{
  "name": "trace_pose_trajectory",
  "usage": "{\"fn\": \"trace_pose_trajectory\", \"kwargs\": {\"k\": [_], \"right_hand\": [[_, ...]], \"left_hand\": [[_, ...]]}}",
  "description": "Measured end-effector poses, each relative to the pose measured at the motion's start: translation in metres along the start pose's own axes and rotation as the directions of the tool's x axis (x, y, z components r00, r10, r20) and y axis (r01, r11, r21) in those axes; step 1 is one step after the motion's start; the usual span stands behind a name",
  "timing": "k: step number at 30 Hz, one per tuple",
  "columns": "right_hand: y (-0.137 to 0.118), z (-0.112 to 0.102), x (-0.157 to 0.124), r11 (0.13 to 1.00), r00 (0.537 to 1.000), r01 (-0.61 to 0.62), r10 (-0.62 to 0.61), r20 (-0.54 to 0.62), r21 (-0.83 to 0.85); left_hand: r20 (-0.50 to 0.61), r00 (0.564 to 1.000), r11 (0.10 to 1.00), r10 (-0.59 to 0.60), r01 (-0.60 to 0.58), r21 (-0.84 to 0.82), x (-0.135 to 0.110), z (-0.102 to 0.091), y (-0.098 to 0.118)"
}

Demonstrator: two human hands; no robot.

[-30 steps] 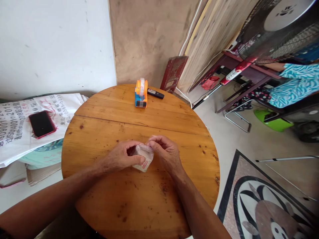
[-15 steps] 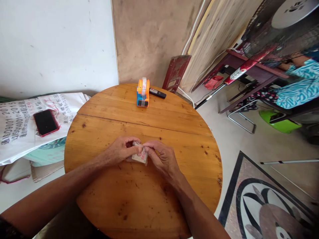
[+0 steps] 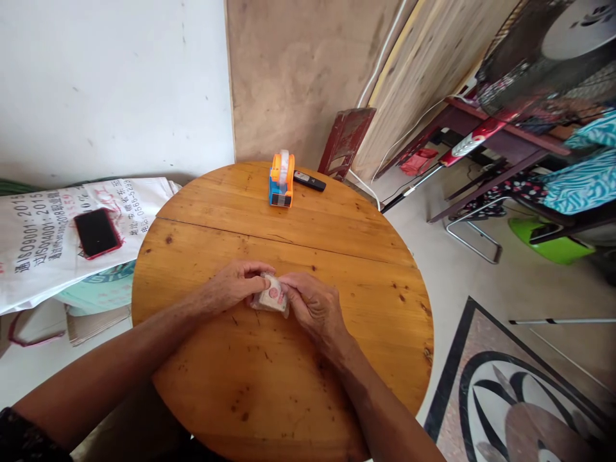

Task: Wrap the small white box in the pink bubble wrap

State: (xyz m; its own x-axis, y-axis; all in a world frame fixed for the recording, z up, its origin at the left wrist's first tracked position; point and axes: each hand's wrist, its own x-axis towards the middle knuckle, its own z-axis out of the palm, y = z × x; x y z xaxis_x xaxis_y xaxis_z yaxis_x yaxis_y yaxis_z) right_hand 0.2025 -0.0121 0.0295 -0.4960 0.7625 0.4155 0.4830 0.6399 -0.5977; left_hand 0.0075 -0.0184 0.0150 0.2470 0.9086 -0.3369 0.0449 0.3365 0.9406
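A small whitish packet (image 3: 272,296) with red print, wrapped in clear plastic, is between my hands over the middle of the round wooden table (image 3: 250,378). My left hand (image 3: 239,284) grips it from the left, with the thumb across its top. From the right, my right hand (image 3: 315,303) pinches the packet's upper right edge between thumb and forefinger. What the packet holds cannot be made out.
An orange and blue tape dispenser (image 3: 282,179) stands at the table's far side beside a black handheld device (image 3: 309,181). A phone (image 3: 97,232) lies on white sacks (image 3: 139,199) at left. A fan (image 3: 524,70), a chair (image 3: 347,138) and a seated person are beyond.
The view has shifted slightly, so everything sits a little further right. My left thumb has drawn back toward the packet's upper left, showing more red print. Both hands stay on the packet.
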Motion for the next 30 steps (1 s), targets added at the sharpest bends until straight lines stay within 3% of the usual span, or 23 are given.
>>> {"fn": "trace_pose_trajectory", "kwargs": {"k": [4,10,21,30], "right_hand": [[0.003,-0.002,-0.001,0.998,0.999,0.051,-0.05,0.021,-0.047],[0.005,-0.009,-0.002,0.943,0.974,0.22,-0.197,0.115,-0.25],[-0.006,-0.018,0.002,0.858,0.93,0.346,-0.259,0.261,-0.379],[-0.002,-0.016,-0.001,0.823,0.927,0.374,-0.324,0.186,-0.429]], "left_hand": [[-0.024,1.0,1.0,0.005,-0.005,-0.001,0.0,0.001,0.001],[-0.02,1.0,1.0,0.015,-0.015,0.003,0.002,-0.001,-0.004],[-0.031,0.999,0.998,0.042,-0.04,0.053,-0.001,0.0,0.002],[-0.016,0.999,0.994,0.046,-0.044,0.098,-0.003,0.002,0.004]]}}
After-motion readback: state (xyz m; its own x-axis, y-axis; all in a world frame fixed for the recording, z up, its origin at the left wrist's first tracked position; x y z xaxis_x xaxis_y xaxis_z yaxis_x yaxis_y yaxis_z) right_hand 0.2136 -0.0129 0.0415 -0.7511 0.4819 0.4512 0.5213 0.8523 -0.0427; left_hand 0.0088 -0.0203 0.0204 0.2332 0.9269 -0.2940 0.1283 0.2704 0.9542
